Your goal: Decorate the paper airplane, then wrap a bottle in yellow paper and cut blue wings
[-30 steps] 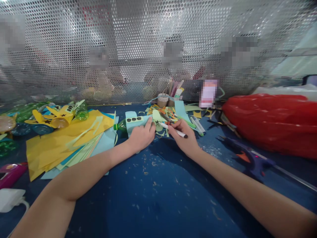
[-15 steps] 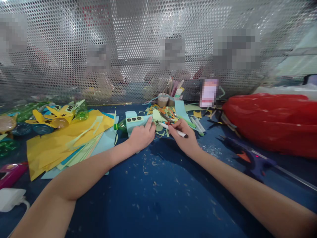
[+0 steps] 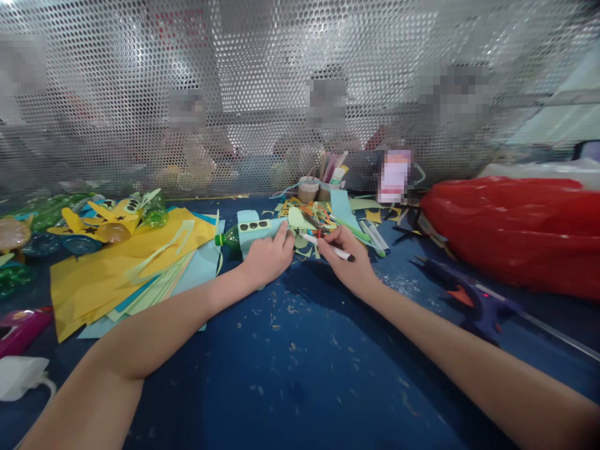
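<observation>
A green plastic bottle [image 3: 230, 237] lies on its side, its cap pointing left. Light blue paper wraps its body, and a pale strip with three black ovals [image 3: 255, 225] runs along it. My left hand [image 3: 270, 256] rests over the wrapped bottle and grips it, index finger stretched toward its right end. At that end sits a pale green paper piece [image 3: 296, 220] bearing a dark star [image 3: 297, 232]. My right hand [image 3: 349, 259] is closed around a white marker [image 3: 338, 251]. The marker's tip points left at the paper, close to the star; whether it touches is unclear.
Yellow, blue and green paper sheets [image 3: 117, 269] lie left, near decorated bottles [image 3: 112, 219]. Paper scraps, pens [image 3: 372, 236] and cups of sticks [image 3: 308, 189] stand ahead. A glue gun [image 3: 487, 300] and red plastic bag [image 3: 515, 231] are right. A perforated metal screen rises behind.
Almost nothing differs. My right hand and the marker have shifted very slightly, while my left hand and the bottle stay in place.
</observation>
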`<state>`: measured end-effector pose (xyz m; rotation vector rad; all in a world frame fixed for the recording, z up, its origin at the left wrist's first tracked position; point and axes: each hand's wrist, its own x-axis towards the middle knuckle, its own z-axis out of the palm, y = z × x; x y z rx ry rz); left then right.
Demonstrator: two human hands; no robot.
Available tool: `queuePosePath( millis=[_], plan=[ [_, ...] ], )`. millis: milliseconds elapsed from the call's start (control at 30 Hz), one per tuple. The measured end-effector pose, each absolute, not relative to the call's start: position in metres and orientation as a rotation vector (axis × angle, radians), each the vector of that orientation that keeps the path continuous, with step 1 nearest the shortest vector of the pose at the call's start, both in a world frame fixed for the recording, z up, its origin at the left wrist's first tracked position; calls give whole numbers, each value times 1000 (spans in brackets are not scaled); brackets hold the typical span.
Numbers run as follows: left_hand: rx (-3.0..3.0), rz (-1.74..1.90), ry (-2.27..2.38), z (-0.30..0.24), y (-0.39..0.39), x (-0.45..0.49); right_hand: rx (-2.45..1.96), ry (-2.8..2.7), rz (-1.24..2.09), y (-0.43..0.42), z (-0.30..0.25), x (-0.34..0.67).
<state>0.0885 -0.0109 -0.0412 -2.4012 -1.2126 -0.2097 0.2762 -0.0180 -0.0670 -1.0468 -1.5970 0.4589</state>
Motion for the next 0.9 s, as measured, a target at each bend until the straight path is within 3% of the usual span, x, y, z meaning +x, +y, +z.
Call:
queuePosePath(
  millis=[900],
  plan=[
    [-2391,-193,-1221,-42,-11,89,-1041,-1603,453,-17,-69,277]
  ],
)
